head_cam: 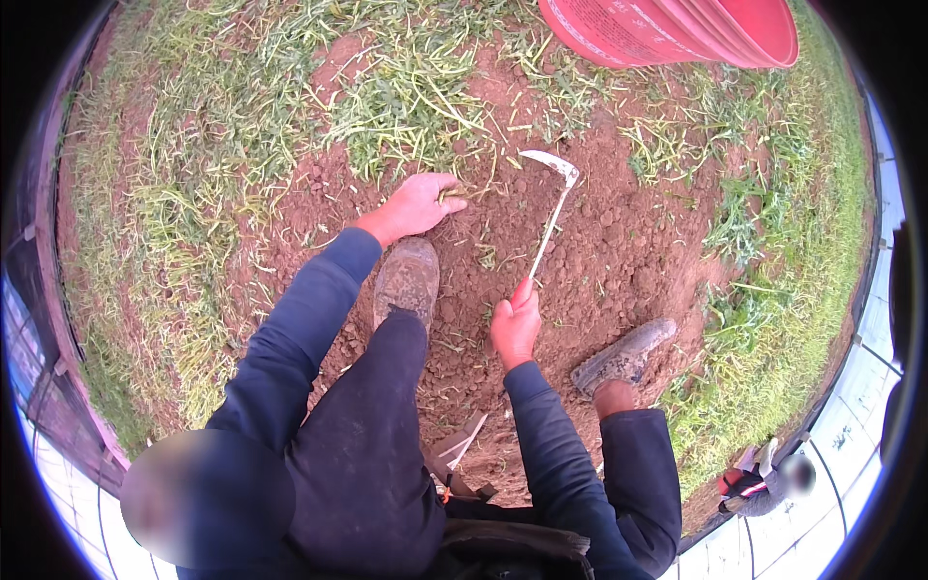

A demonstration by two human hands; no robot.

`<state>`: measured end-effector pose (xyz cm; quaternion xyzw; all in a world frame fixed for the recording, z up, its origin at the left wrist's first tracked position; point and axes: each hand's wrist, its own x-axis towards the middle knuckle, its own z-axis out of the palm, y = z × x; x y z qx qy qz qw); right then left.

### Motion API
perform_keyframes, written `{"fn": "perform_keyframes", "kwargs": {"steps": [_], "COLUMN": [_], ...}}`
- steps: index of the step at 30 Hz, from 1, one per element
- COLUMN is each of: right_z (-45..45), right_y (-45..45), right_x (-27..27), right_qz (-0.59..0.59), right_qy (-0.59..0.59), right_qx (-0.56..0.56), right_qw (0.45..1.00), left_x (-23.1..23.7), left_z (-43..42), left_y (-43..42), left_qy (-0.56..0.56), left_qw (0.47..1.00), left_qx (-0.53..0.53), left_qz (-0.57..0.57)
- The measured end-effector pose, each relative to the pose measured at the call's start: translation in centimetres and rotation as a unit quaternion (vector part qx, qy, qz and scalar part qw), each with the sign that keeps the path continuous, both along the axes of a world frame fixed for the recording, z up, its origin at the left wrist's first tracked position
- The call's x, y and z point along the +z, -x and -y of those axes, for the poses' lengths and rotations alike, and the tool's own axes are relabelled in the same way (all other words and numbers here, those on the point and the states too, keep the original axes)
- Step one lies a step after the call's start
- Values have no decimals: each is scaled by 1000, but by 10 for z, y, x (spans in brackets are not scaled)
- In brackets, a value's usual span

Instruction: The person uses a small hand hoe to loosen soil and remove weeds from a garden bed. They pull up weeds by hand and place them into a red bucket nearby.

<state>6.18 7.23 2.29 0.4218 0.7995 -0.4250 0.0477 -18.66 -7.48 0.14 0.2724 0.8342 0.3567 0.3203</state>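
Observation:
My right hand [516,328] grips the red handle of a sickle [552,217]. Its thin shaft slants up and away, and the curved blade points left above bare soil. My left hand [419,206] is low over the ground, just beyond the toe of my left shoe [409,279]. Its fingers are closed on a few pale plant stalks [457,193]. Crumbly reddish-brown soil [464,304] lies between the hands. A heap of cut green stems and leaves [409,109] spreads over the ground beyond the left hand.
A red plastic bucket [652,29] bearing writing stands at the far right. Leafy green plants [747,217] grow along the right side. My muddy right shoe [623,355] is planted on the soil. Another person [757,486] is at the lower right, near white sheeting [844,435].

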Motion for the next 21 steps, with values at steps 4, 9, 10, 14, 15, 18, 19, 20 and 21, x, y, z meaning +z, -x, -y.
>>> {"fn": "perform_keyframes", "kwargs": {"steps": [4,9,10,14,15,18,19,20,21], "right_z": [-13,10,12,7,6,10,11,13,15], "right_y": [25,47,49,52,52,45,43,40,34], "right_x": [-14,-25,-30,-24,-22,-11,-8,-5,-4], "right_qz": [8,-9,-8,44,52,52,68,84,99], "right_qy": [-12,38,49,54,64,-3,15,33,52], "right_qx": [7,-26,-45,2,15,131,132,133,134], "right_qw": [1000,999,998,998,996,990,989,987,985], "left_x": [-3,2,8,10,5,-8,-11,-14,-15], "left_z": [-19,-63,-76,-86,-85,-78,-76,-73,-70], "left_y": [25,43,43,55,58,61,62,63,63], "left_qy": [24,22,46,126,142,136,119,102,85], "left_qw": [986,976,976,978,975,968,972,976,979], "left_qx": [98,119,95,2,-9,-19,-20,-20,-21], "left_qz": [-131,-182,-189,-168,-173,-210,-201,-191,-182]}}
